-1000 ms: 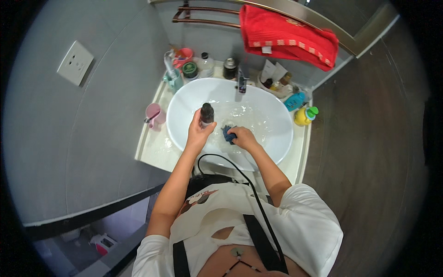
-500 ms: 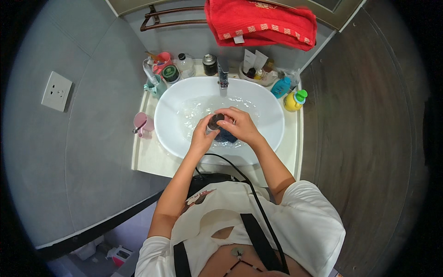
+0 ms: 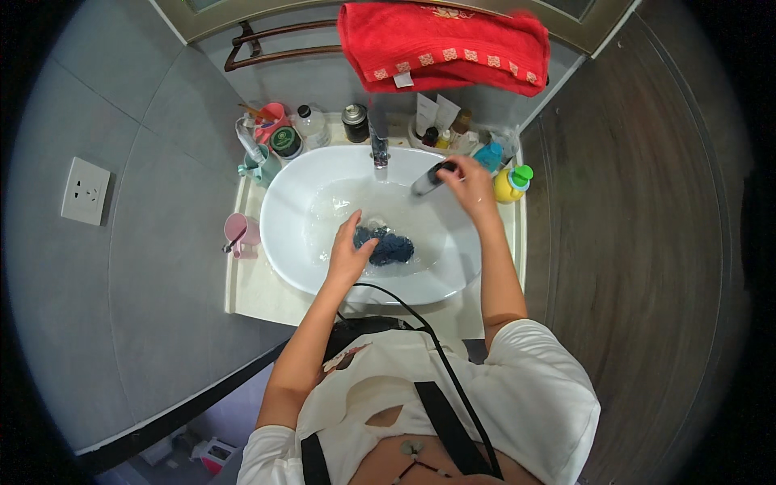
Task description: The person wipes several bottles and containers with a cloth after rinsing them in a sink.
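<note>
My right hand (image 3: pixel 467 184) grips a small clear bottle (image 3: pixel 426 183) by its dark cap, tilted over the right side of the white washbasin (image 3: pixel 279 234). What the bottle holds I cannot make out. Lower in the basin, a bunched dark blue cloth (image 3: pixel 394 248) lies in shallow water. My left hand (image 3: pixel 351 255) hovers at the cloth's left edge, fingers apart and holding nothing; whether it touches the cloth is unclear. Behind the basin's far rim stands the chrome tap (image 3: pixel 379 149).
Along the back of the counter (image 3: pixel 242 287) are a dark can (image 3: pixel 355 123), a clear bottle (image 3: pixel 311 127), a green-lidded jar (image 3: pixel 285 142) and a tray of tubes (image 3: pixel 426 113). A yellow bottle (image 3: pixel 508 187) stands right, a pink cup (image 3: pixel 242 233) left. A red towel (image 3: pixel 444 56) hangs above.
My hands have parted. The right one has carried the bottle up and to the right; the left has let go of it and opened lower down, uncovering the blue cloth.
</note>
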Demonstrator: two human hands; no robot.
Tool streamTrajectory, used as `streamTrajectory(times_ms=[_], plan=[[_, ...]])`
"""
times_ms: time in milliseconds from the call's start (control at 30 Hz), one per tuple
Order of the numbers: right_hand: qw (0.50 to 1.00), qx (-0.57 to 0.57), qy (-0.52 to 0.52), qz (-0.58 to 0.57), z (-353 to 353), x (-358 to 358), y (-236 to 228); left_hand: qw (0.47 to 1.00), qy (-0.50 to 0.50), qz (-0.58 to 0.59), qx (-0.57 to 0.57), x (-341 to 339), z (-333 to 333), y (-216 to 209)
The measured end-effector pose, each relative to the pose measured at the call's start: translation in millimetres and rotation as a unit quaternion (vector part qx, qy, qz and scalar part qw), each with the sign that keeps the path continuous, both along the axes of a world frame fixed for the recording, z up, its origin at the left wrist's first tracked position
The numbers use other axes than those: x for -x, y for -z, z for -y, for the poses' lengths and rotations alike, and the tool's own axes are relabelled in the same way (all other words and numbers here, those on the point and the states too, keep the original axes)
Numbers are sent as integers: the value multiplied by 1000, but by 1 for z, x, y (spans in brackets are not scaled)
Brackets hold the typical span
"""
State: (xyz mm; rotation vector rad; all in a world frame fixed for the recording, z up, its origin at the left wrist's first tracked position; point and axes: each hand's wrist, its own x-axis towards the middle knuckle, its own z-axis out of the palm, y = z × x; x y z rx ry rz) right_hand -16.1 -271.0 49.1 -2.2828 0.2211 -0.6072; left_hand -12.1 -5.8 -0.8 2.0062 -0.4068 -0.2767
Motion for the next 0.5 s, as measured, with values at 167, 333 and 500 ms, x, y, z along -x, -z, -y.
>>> streamTrajectory(times_ms=[167, 333, 500], plan=[[981, 124, 148, 13, 53, -36, 17, 999, -46, -3, 10, 1, -10, 8], [973, 159, 165, -5, 70, -66, 44, 999, -52, -12, 9, 2, -9, 14], [964, 159, 169, -127, 74, -86, 40, 998, -51, -11, 23, 2, -8, 12]])
